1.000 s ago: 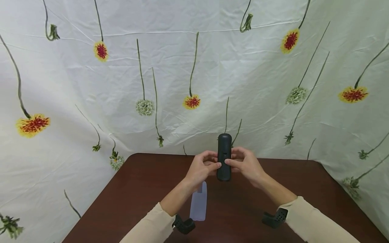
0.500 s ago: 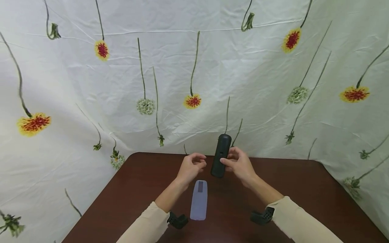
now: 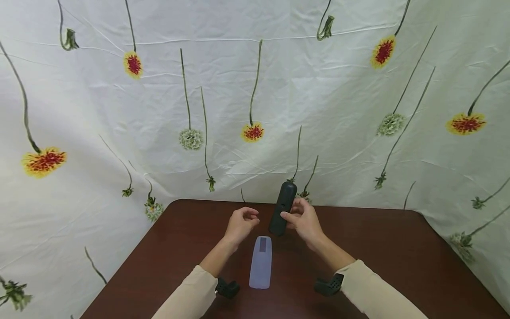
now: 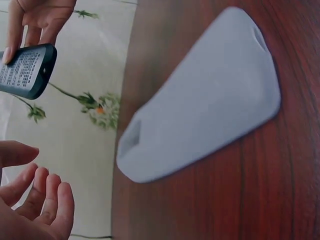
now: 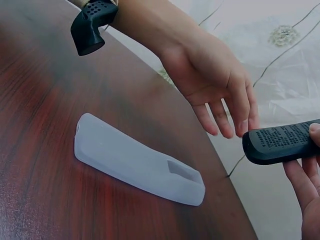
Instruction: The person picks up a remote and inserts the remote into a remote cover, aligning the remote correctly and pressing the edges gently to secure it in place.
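While my right hand point(image 3: 303, 221) pinches the black gadget point(image 3: 283, 201) near the far side of the brown table point(image 3: 159, 257), my left hand point(image 3: 240, 224) (fingers loosely bent) is just left, not touching it. The pale case point(image 3: 260, 270) lies nearer me.

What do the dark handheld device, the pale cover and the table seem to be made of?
The dark handheld device: probably hard plastic, satin, with smooth rounded edges and printed lettering. The pale cover: likely silicone or soft plastic, matte and cloudy-looking. The table: wood or wood-look laminate, slightly glossy, with streaky reddish-brown grain.
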Tool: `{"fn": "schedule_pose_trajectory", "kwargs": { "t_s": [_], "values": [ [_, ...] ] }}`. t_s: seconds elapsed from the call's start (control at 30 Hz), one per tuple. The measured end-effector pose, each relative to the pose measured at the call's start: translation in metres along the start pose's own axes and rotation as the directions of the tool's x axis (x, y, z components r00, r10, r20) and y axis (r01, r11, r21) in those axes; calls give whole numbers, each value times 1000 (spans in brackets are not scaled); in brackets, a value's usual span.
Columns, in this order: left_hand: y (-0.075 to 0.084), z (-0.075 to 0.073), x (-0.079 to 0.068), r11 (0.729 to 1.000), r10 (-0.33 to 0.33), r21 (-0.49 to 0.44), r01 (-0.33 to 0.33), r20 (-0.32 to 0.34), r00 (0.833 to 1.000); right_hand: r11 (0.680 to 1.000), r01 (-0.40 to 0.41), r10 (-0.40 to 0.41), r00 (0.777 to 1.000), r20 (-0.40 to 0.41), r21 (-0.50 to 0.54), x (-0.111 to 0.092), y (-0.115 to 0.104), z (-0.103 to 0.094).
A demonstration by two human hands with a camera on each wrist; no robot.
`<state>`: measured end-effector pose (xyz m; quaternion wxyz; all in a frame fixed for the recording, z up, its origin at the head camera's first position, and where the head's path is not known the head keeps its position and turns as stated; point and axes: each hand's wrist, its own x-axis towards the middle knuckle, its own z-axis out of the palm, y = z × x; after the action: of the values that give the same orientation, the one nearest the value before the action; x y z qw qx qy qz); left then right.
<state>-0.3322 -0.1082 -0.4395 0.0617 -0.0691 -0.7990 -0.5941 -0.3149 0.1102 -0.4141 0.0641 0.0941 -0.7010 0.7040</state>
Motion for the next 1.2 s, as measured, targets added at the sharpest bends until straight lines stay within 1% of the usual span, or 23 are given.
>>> {"fn": "schedule_pose_trajectory", "kwargs": {
  "t_s": [0.1, 0.33, 0.47, 0.6, 0.7, 0.8, 0.9, 1.03, 1.2],
  "values": [
    [-6, -2, 0, 1000, -16, 22, 16, 2, 1000, 1000, -7, 8, 1000, -4, 11, 0, 6, 2],
    [-19, -3, -1, 998, -51, 50, 47, 84, 995, 997, -41, 44, 998, -43, 72, 2, 20, 3],
    [-25, -4, -2, 995, -69, 84, 61, 97, 993, 996, -47, 51, 997, -58, 71, 3, 29, 6],
    [-32, -3, -1, 988, -79, 137, 65, 100, 992, 997, -50, 53, 997, -52, 62, 2, 37, 12],
    [-37, -1, 0, 982, -86, 177, 65, 114, 990, 996, -55, 57, 997, -42, 64, 0, 43, 16],
    [-40, 2, -1, 976, -86, 209, 56, 137, 987, 995, -61, 63, 997, -34, 73, -2, 48, 21],
    [-38, 3, -2, 975, -94, 214, 61, 151, 984, 996, -61, 63, 998, -31, 73, -4, 52, 24],
    [-38, 4, -5, 974, -103, 217, 70, 144, 984, 996, -66, 68, 997, -42, 57, -6, 57, 28],
    [-39, 5, -6, 975, -95, 214, 61, 153, 984, 996, -79, 81, 995, -61, 32, -7, 62, 31]
  ]
}}
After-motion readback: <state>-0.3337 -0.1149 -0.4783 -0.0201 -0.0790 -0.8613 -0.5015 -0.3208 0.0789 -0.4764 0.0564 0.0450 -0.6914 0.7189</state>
